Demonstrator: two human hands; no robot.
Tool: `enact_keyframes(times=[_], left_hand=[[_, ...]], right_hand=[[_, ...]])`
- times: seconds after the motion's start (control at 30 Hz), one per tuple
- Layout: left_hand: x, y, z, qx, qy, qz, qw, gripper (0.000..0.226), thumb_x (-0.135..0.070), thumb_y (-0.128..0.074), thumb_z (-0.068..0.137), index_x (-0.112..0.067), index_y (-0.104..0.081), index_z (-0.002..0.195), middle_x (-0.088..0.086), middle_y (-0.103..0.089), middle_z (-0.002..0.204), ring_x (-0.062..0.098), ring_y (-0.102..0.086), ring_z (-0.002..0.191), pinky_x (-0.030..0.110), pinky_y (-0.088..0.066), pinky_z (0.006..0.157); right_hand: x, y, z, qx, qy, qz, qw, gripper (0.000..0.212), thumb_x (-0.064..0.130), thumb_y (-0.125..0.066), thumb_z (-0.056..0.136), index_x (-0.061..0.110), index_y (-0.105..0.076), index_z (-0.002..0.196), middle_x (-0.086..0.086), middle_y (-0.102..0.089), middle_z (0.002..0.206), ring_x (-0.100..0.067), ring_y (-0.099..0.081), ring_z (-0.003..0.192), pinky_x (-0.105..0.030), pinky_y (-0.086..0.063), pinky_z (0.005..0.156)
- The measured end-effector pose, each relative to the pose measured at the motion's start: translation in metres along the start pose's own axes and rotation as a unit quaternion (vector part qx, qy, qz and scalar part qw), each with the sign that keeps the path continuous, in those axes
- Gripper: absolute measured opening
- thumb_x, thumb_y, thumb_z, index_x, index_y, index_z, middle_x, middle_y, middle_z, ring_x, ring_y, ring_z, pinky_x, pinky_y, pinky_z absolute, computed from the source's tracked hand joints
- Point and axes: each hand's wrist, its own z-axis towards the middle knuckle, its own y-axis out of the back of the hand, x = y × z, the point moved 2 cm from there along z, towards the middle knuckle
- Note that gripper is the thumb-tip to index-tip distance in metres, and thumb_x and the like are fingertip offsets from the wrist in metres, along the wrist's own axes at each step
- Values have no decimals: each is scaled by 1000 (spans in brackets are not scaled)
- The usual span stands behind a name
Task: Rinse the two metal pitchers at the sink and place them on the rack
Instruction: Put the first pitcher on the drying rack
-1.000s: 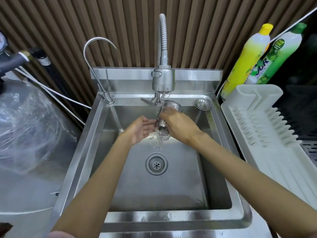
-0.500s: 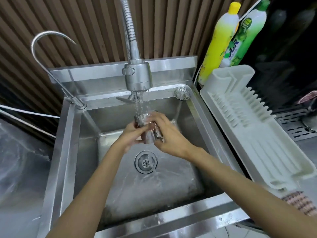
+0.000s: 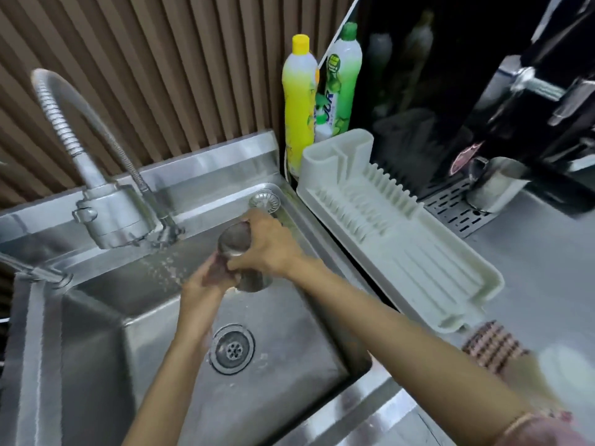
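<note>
Both hands gripped a small metal pitcher (image 3: 240,249) at frame centre, above the steel sink (image 3: 96,349): the right hand (image 3: 270,249) with fingers clamped around its side, the left hand (image 3: 206,281) wrapped around its lower part. A second pitcher (image 3: 495,188) stood at right, beyond the empty white rack (image 3: 418,252).

Brown vertical slats cover the wall (image 3: 145,75) across the upper left of the frame. The sink (image 3: 289,365) is dull silver-grey, as is the pitcher (image 3: 236,244) at centre. At top centre stand a yellow bottle (image 3: 299,98) and a green-capped bottle (image 3: 343,82) with a green label. The rack (image 3: 418,262) right of centre is off-white. A pink-and-brown checked cloth (image 3: 492,349) lies lower right.
</note>
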Motion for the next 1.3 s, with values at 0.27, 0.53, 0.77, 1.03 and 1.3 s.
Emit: enact_keyframes(times=[0.27,0.53,0.77,1.03,1.3], left_hand=[[-62,-167,38,113,-128,70,983,61,11,-46,89,-15,-36,144,-1,-52,126,13,-51,118,28,-42,101],[-42,-255,84,110,-158,201,961,57,9,-44,86,-20,-51,134,3,-54,138,13,-50,129,10,-36,93],[-18,-262,89,72,-161,294,939,52,6,-49,85,-18,-54,132,11,-64,127,21,-58,121,1,-35,77],[-57,-312,63,32,-313,267,911,39,11,-47,75,-9,-69,101,5,-69,108,14,-62,98,2,-39,79],[-60,-450,29,326,-371,335,802,59,8,-44,81,-19,-48,133,-3,-45,144,11,-37,135,14,-21,109]], right_hand=[[-92,167,15,-74,-49,-57,994,71,32,-82,58,14,-50,118,-4,-57,102,-23,-54,95,-36,-47,82],[-176,205,41,-33,-80,-102,991,70,25,-79,62,13,-45,121,-13,-59,118,-33,-57,106,-42,-49,87],[-196,186,51,-9,-42,-82,996,67,19,-77,65,8,-43,122,-15,-59,117,-33,-56,107,-42,-47,90],[-227,223,16,25,-59,-28,998,68,29,-70,76,13,-39,135,-10,-46,137,-24,-45,125,-23,-33,93],[-306,292,-61,-57,-192,24,980,11,19,-55,80,17,-62,89,-12,-71,98,-25,-64,86,-39,-55,78]])
